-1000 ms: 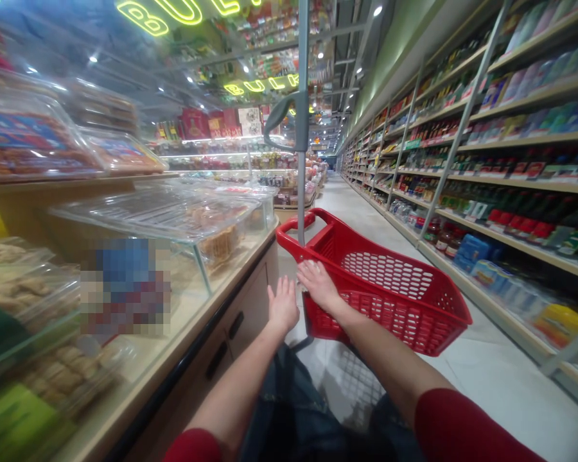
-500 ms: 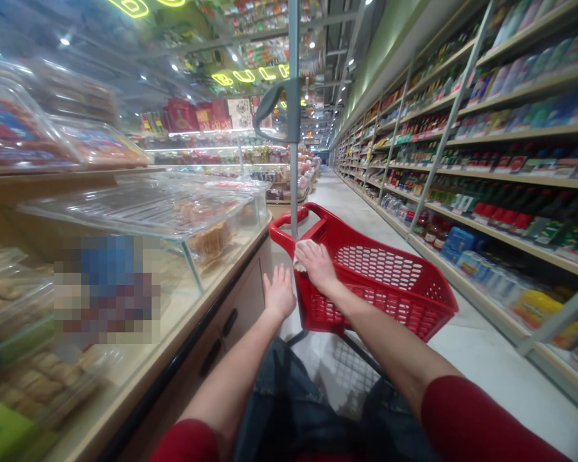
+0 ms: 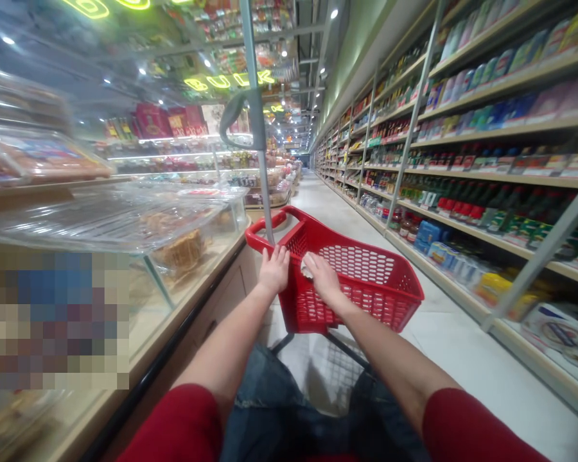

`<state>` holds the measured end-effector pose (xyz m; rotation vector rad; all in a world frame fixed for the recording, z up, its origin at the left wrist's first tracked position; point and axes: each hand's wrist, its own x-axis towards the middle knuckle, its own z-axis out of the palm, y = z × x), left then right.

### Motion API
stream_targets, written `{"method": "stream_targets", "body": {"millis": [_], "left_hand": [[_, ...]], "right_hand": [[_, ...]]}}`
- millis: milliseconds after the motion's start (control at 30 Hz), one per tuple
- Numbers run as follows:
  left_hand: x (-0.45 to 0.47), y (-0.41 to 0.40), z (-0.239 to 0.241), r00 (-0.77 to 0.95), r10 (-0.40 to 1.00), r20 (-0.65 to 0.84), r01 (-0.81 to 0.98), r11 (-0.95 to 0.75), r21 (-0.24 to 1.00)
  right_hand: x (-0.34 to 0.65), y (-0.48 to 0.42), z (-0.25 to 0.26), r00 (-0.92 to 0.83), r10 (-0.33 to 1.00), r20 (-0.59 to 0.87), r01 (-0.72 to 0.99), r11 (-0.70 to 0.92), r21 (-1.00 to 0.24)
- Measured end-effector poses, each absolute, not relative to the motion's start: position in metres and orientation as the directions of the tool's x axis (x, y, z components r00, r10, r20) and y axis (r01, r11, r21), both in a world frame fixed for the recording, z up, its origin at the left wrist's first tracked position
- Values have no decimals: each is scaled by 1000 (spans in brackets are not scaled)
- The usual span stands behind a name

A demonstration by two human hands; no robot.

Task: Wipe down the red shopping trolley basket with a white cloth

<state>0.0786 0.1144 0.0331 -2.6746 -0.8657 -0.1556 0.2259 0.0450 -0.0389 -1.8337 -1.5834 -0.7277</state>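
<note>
A red plastic shopping basket [image 3: 366, 285] sits on a cart frame in front of me, its mesh inside showing nothing. A grey pole [image 3: 259, 160] with a grey handle [image 3: 235, 122] rises from its near left corner. My left hand [image 3: 273, 269] grips the basket's near rim right at the foot of the pole, fingers curled over the edge. My right hand [image 3: 322, 277] lies on the same rim a little to the right, fingers bent over it, with a small white patch showing under the palm. Both sleeves are red.
A glass-topped counter [image 3: 125, 212] with baked goods runs close along my left; its wooden edge [image 3: 192, 301] nearly meets the basket. Stocked shelves [image 3: 462, 173] line the right. The pale tiled aisle floor [image 3: 327, 205] stretches ahead. A blurred patch covers the lower left.
My left hand rose from beside the basket and took hold of the rim by the pole. The right hand slid slightly right along the rim. The cart and view shifted leftward along the counter.
</note>
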Motion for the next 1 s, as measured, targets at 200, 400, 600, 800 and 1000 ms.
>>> {"method": "stream_targets", "body": {"millis": [200,400,600,800,1000], "left_hand": [[71,103,35,810,550,203,587,-761,-278],[72,91,41,803,556,216,597,-744,-300],[70,81,39,798,512,318,601,-710,-367],[62,76,25,793,455,405,588,-746,-313],[65,60,19,783,410,468,572,-769,-284]], "right_hand": [[296,-48,-90,258,597,760,947,-313,-75],[295,-53,-95,242,538,807,951,-298,-86],[289,-53,-97,155,584,797,976,-216,-31],[348,-135,-124,388,462,798,847,-520,-111],[371,-146,-124,605,290,741,698,-641,-319]]}}
